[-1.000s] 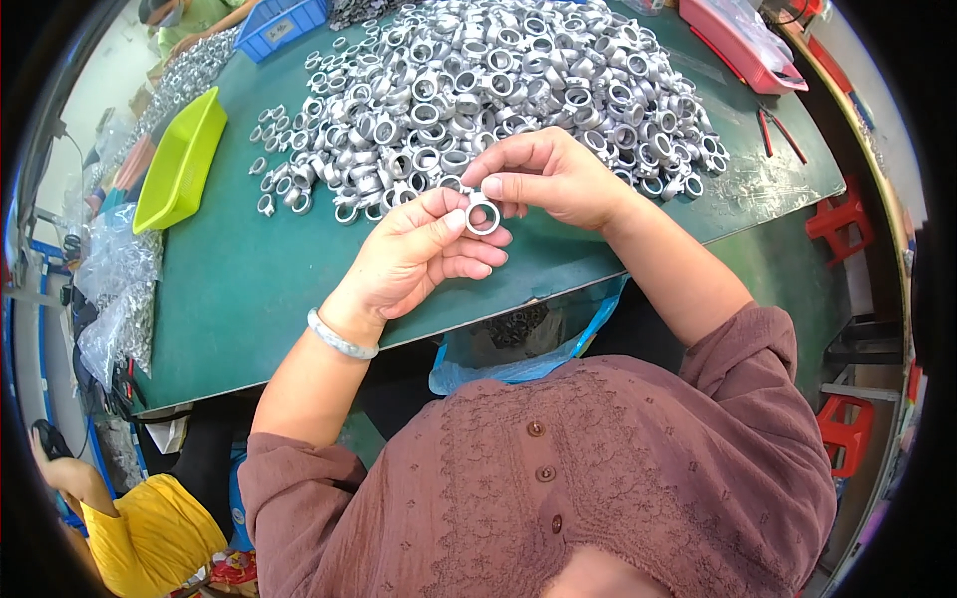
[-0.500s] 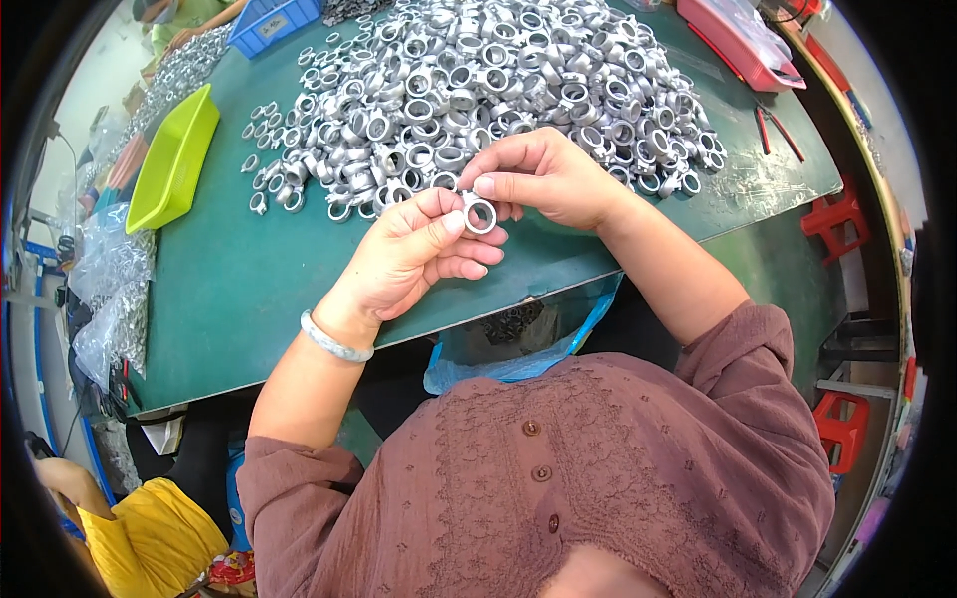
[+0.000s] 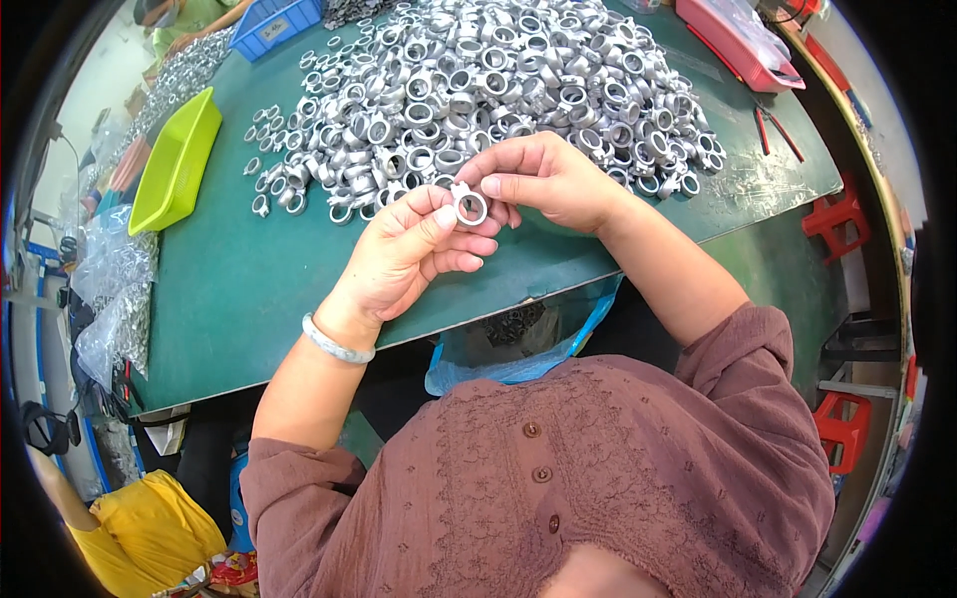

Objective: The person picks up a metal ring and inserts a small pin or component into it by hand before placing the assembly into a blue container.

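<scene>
A small silver metal ring (image 3: 481, 218) with a lug on its rim is pinched between the thumb and fingers of my left hand (image 3: 404, 244). The hole of the ring faces up at me. My right hand (image 3: 553, 184) is right beside it, index finger and thumb drawn together at the lug. Whatever lies between those two fingertips is hidden or too small to make out. Just beyond both hands a large heap of similar metal rings (image 3: 449, 80) covers the far part of the green table (image 3: 259, 319).
A lime-green tray (image 3: 177, 164) and blue bin (image 3: 274, 25) stand to the left. Red-handled pliers (image 3: 778, 132) lie right, near a pink tray (image 3: 733, 45). A blue-edged bag (image 3: 508, 364) hangs at the table's front edge. Other people sit at far left and lower left.
The ring has turned slightly and shifted a little up and left in my left hand's fingers. My right hand stays almost in place. The person at lower left has moved.
</scene>
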Demonstrator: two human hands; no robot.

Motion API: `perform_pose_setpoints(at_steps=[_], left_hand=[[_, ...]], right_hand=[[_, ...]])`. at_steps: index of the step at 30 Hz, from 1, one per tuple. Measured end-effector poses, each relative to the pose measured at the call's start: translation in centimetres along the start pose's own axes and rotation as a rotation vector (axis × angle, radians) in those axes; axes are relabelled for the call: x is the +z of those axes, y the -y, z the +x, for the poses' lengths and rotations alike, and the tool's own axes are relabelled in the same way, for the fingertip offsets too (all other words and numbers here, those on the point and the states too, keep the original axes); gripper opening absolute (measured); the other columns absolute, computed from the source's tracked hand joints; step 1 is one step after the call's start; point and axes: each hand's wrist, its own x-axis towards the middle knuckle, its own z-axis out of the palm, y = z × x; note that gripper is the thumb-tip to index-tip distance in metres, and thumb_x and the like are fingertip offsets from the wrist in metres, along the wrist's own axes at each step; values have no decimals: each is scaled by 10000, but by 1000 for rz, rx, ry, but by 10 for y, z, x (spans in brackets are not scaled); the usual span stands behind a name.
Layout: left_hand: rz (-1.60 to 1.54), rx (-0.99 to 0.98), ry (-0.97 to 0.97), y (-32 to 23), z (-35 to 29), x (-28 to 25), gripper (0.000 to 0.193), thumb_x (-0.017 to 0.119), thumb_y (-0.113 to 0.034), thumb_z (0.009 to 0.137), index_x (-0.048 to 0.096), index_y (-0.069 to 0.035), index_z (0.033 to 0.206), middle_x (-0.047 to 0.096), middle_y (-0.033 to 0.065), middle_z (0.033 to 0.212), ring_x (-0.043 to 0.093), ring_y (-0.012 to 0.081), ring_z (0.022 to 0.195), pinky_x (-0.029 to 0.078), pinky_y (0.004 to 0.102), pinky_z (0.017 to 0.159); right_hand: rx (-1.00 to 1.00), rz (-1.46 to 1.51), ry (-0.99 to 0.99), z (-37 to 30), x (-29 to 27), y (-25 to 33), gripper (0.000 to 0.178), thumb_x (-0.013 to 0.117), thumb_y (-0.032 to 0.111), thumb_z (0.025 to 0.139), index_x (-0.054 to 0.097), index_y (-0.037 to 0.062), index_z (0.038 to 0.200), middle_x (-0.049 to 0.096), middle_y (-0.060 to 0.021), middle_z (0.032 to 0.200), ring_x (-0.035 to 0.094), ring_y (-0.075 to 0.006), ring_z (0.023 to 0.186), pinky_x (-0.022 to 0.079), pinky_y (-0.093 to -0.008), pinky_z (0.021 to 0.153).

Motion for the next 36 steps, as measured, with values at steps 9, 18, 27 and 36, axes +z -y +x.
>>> perform_pose_setpoints(at_steps=[9,18,27,36], left_hand=[[-32,118,-16,-5,1,-6,192,508,-176,891,542,-21,999,617,136,949,622,179,821,515,261,686],[-63,178,-41,-5,3,-8,217,506,-168,892,514,-28,1057,613,112,949,613,158,787,506,243,668],[-76,172,-71,-6,2,-7,242,514,-154,886,503,-37,1097,614,92,914,609,150,774,498,230,652],[-86,168,-51,-6,2,-11,233,503,-179,895,511,-24,1069,618,101,879,604,149,731,486,229,620]], right_hand=[[-29,-64,14,-1,0,2,256,554,91,827,579,-7,1062,626,-42,851,567,-93,690,463,-236,601],[-48,-107,71,-2,-1,-3,362,535,70,817,521,40,1177,603,-31,895,558,-99,722,455,-237,627],[-110,-89,58,-2,4,-3,364,536,40,820,510,36,1184,589,-26,867,530,-81,746,453,-239,678],[-554,-768,-99,2,10,0,416,525,-5,785,525,131,1178,583,-64,784,564,-163,663,448,-274,581]])
